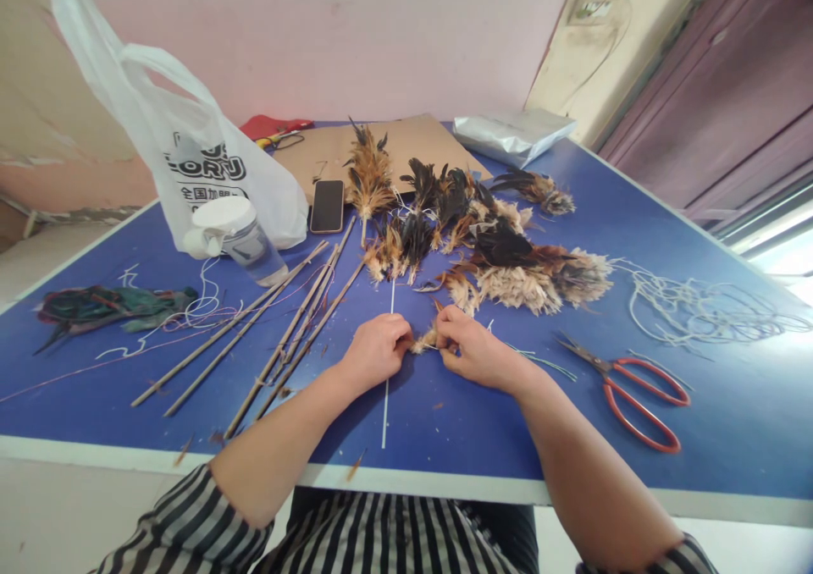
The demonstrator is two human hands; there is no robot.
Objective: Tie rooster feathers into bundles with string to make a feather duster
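Between my two hands is a small tuft of brown and cream feathers (pixel 424 342), just above the blue table. My left hand (pixel 379 350) is closed, its fingertips pinched at the tuft's left end; what exactly lies between them is hidden. My right hand (pixel 475 350) pinches the tuft's other end, with a brown feather tip poking up by the fingers. Behind my hands lie bundles of black and brown feathers (pixel 416 240) and a heap of cream-based feathers (pixel 521 286). A finished-looking feather duster head (pixel 368 176) on a stick rests farther back.
Thin sticks (pixel 279 362) lie to the left, near a bundle of dark cloth (pixel 120 305) and a plastic jug (pixel 238 235). A white bag (pixel 203 151) stands behind. Red-handled scissors (pixel 644 396) and tangled white string (pixel 699 307) are at right. A phone (pixel 327 206) lies by cardboard (pixel 432 138).
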